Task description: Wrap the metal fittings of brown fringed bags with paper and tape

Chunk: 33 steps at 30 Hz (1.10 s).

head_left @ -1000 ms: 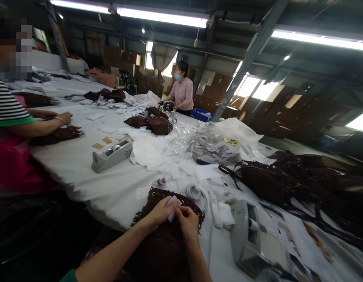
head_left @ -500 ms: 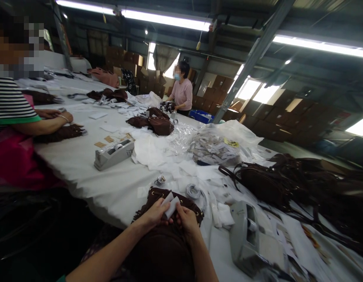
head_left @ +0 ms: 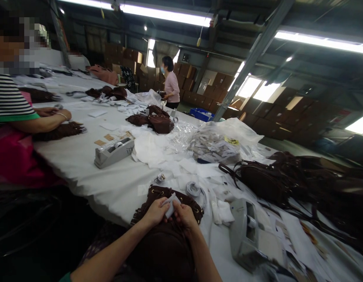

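Observation:
A dark brown fringed suede bag [head_left: 166,243] lies in front of me at the near edge of the white table [head_left: 81,160]. Over its open top my left hand [head_left: 155,212] and my right hand [head_left: 184,215] both pinch a small piece of white paper [head_left: 170,205]. The fingers of both hands are closed on it. A grey tape dispenser [head_left: 247,235] stands just right of my right hand.
A second tape dispenser [head_left: 113,152] sits farther left. A clear bag of paper pieces [head_left: 219,145] and a pile of brown bags [head_left: 287,180] lie to the right. A person in a striped shirt [head_left: 11,105] works at left; another person [head_left: 171,84] stands at the far end.
My hands have kept working the white paper at the bag's top, shifting slightly. The far person in pink has turned and stepped left along the table.

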Available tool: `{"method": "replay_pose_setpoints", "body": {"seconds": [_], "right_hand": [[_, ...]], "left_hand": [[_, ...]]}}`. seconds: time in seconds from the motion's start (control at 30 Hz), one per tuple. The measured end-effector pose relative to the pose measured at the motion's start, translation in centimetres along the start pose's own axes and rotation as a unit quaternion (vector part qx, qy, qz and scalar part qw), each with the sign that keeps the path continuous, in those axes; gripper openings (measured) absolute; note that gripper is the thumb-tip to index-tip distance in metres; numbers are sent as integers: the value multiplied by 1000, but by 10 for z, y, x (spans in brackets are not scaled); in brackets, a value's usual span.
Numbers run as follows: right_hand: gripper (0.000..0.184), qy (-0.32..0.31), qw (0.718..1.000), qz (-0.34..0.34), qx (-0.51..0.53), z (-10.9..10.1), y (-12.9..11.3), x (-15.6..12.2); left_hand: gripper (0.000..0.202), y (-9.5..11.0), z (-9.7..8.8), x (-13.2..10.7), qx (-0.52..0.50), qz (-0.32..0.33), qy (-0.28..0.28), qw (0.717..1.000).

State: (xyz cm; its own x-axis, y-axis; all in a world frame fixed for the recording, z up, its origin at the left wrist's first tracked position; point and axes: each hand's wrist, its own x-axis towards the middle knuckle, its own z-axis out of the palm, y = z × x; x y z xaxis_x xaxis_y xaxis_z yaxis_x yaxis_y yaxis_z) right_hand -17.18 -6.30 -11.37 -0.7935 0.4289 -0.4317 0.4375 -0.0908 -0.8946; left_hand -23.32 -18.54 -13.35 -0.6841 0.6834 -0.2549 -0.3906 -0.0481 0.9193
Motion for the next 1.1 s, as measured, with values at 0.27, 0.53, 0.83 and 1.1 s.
{"method": "replay_pose_setpoints", "body": {"seconds": [0.27, 0.53, 0.83, 1.1], "right_hand": [[40, 86, 995, -23, -42, 15, 5, 8], [49, 80, 994, -9, -71, 15, 4, 12], [50, 110, 993, -10, -29, 22, 4, 7], [42, 85, 994, 31, 59, 9, 9, 3]], "left_hand": [[48, -13, 2, -2, 0, 33, 56, 998], [46, -17, 1, 2, -27, 19, 89, 996], [30, -30, 4, -9, 98, 174, 173, 964], [32, -40, -8, -14, 274, 348, 66, 894]]}}
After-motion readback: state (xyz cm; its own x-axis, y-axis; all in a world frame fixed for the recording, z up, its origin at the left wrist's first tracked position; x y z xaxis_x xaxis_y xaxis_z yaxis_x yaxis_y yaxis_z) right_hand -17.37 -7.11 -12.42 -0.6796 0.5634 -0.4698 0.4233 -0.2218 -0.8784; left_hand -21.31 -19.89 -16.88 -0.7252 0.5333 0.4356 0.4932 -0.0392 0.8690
